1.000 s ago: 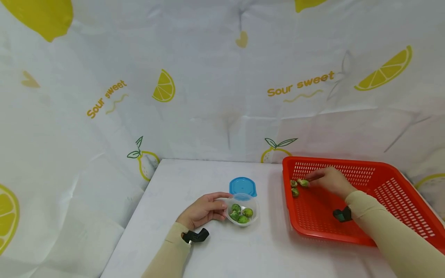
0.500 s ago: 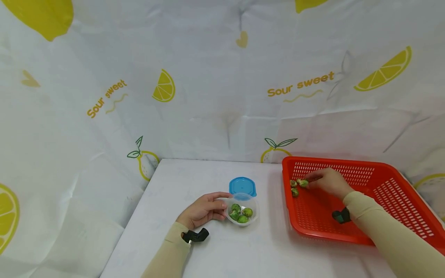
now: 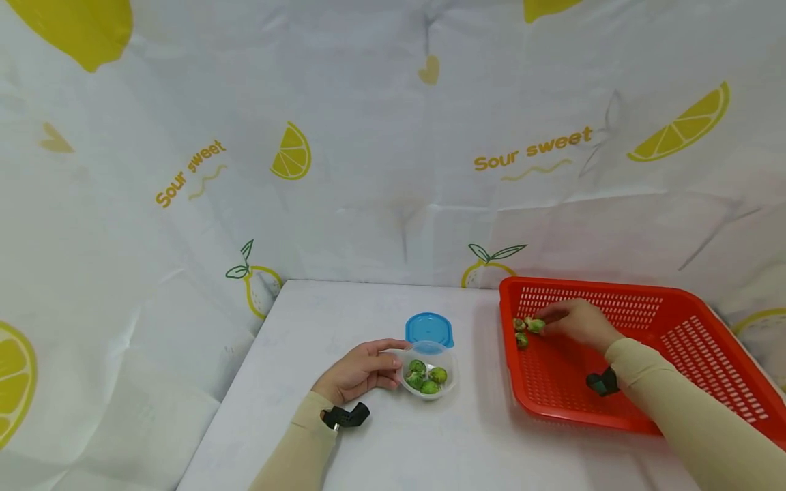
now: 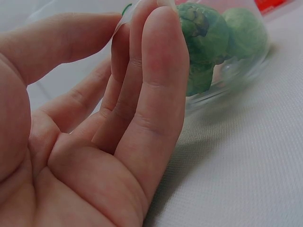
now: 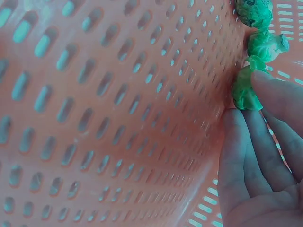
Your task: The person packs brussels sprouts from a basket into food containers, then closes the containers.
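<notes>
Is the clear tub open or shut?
Open: the blue lid lies off the tub, on the table, and the sprouts inside show uncovered.

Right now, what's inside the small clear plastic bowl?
Four round green leafy sprouts sit inside the small clear plastic bowl. Anything right underneath them is covered, so I can't tell what's there.

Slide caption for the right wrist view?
Right hand pinches a Brussels sprout beside two others in a red basket.
</notes>
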`<state>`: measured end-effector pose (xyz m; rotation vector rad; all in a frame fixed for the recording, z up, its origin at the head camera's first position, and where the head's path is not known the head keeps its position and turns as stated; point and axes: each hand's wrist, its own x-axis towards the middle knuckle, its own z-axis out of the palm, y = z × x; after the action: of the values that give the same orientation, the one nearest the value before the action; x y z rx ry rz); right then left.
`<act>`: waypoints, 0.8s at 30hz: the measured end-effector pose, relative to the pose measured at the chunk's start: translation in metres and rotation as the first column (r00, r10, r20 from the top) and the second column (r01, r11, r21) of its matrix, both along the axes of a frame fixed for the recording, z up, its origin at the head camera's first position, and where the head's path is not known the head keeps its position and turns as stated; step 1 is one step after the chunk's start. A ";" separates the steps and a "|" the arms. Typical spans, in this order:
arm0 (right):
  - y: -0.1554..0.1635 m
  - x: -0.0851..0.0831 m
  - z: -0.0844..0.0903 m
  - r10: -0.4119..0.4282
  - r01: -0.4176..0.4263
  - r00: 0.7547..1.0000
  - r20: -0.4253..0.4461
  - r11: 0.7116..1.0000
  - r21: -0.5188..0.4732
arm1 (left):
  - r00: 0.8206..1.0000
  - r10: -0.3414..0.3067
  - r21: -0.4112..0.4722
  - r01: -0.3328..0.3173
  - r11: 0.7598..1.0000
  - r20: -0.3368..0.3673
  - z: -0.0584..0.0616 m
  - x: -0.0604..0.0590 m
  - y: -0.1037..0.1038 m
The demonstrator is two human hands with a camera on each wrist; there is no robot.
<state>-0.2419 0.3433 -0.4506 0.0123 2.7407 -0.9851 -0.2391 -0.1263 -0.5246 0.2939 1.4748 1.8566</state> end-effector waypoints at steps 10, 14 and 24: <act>0.000 -0.001 -0.001 -0.013 0.013 1.000 0.027 1.000 -0.011 | 1.000 0.001 -0.002 -0.001 1.000 0.001 -0.001 -0.001 0.002; 0.002 -0.002 -0.001 -0.008 0.010 0.999 0.045 1.000 -0.026 | 1.000 0.002 -0.001 -0.002 1.000 0.006 -0.001 0.000 0.002; 0.014 0.003 0.005 0.027 -0.019 0.996 0.079 0.995 -0.097 | 1.000 0.004 0.003 -0.004 1.000 0.012 -0.001 0.000 0.000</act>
<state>-0.2391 0.3573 -0.4456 0.0045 2.6123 -1.0851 -0.2388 -0.1263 -0.5259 0.2813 1.4650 1.8608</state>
